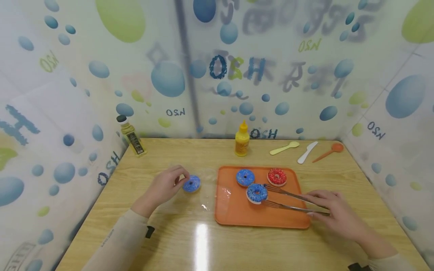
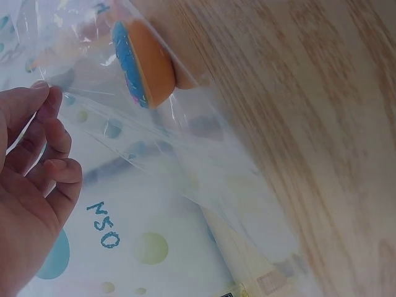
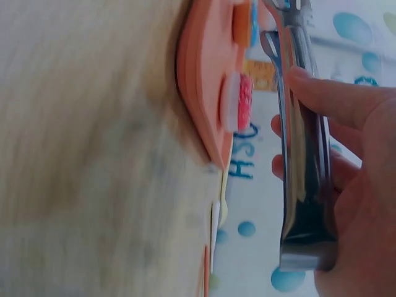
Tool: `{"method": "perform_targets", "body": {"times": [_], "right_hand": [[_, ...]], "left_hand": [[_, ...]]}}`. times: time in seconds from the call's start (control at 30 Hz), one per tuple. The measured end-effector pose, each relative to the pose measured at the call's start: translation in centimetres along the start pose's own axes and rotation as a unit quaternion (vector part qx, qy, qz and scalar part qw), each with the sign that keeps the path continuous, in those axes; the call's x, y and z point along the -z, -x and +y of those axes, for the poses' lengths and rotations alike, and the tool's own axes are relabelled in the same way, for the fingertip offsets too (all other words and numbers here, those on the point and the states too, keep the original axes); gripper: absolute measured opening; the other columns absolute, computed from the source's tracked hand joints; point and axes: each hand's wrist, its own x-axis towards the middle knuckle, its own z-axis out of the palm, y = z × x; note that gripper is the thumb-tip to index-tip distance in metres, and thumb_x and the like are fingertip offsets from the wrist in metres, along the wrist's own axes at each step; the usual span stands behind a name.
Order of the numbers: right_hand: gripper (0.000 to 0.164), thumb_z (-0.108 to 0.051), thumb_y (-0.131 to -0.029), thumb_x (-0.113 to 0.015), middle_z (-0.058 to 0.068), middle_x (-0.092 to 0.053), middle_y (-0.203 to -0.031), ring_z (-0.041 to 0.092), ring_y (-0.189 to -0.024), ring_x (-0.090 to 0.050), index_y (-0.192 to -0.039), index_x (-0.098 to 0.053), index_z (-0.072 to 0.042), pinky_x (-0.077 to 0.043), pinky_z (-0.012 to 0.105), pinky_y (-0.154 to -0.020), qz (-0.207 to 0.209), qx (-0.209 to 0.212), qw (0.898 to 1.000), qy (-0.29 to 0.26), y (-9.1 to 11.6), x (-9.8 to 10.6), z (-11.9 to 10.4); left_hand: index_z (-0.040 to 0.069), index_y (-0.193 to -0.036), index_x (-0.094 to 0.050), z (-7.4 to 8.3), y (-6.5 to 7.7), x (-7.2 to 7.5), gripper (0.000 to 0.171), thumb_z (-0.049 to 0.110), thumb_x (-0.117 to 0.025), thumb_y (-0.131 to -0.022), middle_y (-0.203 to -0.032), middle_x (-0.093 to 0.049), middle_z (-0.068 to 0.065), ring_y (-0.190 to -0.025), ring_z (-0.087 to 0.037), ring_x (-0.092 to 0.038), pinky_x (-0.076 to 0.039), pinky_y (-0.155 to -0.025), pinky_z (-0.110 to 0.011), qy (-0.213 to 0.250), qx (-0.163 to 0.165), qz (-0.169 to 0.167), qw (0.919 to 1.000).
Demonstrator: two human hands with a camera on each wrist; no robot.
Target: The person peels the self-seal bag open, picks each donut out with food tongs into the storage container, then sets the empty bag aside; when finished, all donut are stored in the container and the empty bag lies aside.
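My left hand (image 1: 165,185) pinches the edge of a clear plastic bag (image 2: 93,102) between thumb and fingertips. A blue-iced toy donut (image 1: 194,187) lies inside or behind that film; in the left wrist view it shows on its side with an orange base. In my right hand (image 1: 339,212) are metal tongs (image 3: 303,167), spread apart. Their tips overlap the right edge of a blue sprinkled donut (image 1: 252,195) on the orange tray (image 1: 232,214). Another blue donut (image 1: 241,174) sits just behind it, and a red donut (image 1: 272,174) is near the tray's back right corner.
Behind the tray stands a yellow squeeze bottle (image 1: 242,145). An oil bottle (image 1: 133,139) is at the back left. A yellow spoon (image 1: 283,149), a white knife (image 1: 306,153) and an orange spoon (image 1: 336,147) lie back right. Printed walls enclose the table.
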Motion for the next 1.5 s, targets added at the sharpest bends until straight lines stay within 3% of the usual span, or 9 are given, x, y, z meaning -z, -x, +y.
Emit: {"method": "perform_targets", "body": {"times": [0.2, 0.4, 0.9, 1.1, 1.33, 1.5], "right_hand": [[0.063, -0.017, -0.073, -0.093, -0.009, -0.071, -0.118, 0.008, -0.104, -0.065, -0.131, -0.072, -0.032, -0.026, 0.024, -0.086, -0.021, -0.016, 1.0, -0.003, 0.3, 1.6, 1.3], [0.064, -0.009, -0.072, -0.093, -0.009, -0.072, -0.116, 0.004, -0.1, -0.067, -0.131, -0.072, -0.024, -0.041, 0.006, -0.086, -0.032, 0.011, 0.999, -0.039, 1.1, 2.7, 3.4], [0.064, -0.003, -0.069, -0.093, -0.003, -0.073, -0.11, 0.004, -0.084, -0.066, -0.129, -0.072, -0.014, -0.046, 0.01, -0.072, -0.043, 0.052, 0.995, -0.075, 2.8, 3.3, 6.2], [0.064, -0.009, -0.069, -0.094, -0.006, -0.072, -0.113, 0.004, -0.092, -0.068, -0.129, -0.072, -0.018, -0.047, 0.008, -0.077, -0.056, 0.033, 0.996, -0.058, 2.9, 3.3, 6.4], [0.066, -0.017, -0.07, -0.096, -0.011, -0.069, -0.118, -0.004, -0.103, -0.062, -0.131, -0.071, -0.026, -0.047, 0.009, -0.081, -0.073, -0.046, 0.994, -0.061, 2.8, 3.7, 6.3], [0.064, -0.018, -0.073, -0.094, -0.007, -0.07, -0.117, -0.003, -0.103, -0.063, -0.132, -0.071, -0.025, -0.046, 0.008, -0.081, -0.053, -0.037, 0.997, -0.044, 1.6, 3.1, 5.1]], "left_hand": [[0.018, -0.1, -0.072, 0.0, 0.0, 0.0, 0.008, 0.012, -0.075, -0.096, -0.095, -0.066, 0.008, -0.071, -0.004, -0.048, -0.043, -0.062, -0.023, -0.003, 0.0, -0.002, 1.0], [0.017, -0.101, -0.072, 0.1, 0.0, 0.1, 0.007, 0.014, -0.075, -0.096, -0.095, -0.066, 0.008, -0.07, -0.006, -0.048, -0.043, -0.062, -0.023, -0.003, 0.006, -0.003, 1.0], [0.016, -0.101, -0.072, 0.3, -0.1, 0.1, 0.007, 0.012, -0.074, -0.096, -0.096, -0.066, 0.007, -0.07, -0.006, -0.048, -0.043, -0.061, -0.023, -0.001, 0.0, -0.005, 1.0], [0.017, -0.1, -0.072, 0.3, -0.1, 0.1, 0.008, 0.011, -0.074, -0.095, -0.096, -0.066, 0.007, -0.07, -0.007, -0.05, -0.043, -0.061, -0.023, 0.0, -0.007, 0.001, 1.0], [0.019, -0.101, -0.071, -0.1, -0.2, -0.2, 0.008, 0.012, -0.073, -0.096, -0.098, -0.067, 0.008, -0.072, -0.005, -0.05, -0.044, -0.062, -0.023, -0.005, -0.011, 0.005, 0.9999], [0.018, -0.1, -0.072, 0.0, -0.1, 0.0, 0.009, 0.011, -0.074, -0.096, -0.098, -0.067, 0.008, -0.071, -0.007, -0.051, -0.044, -0.062, -0.023, 0.0, -0.005, 0.002, 1.0]]}}
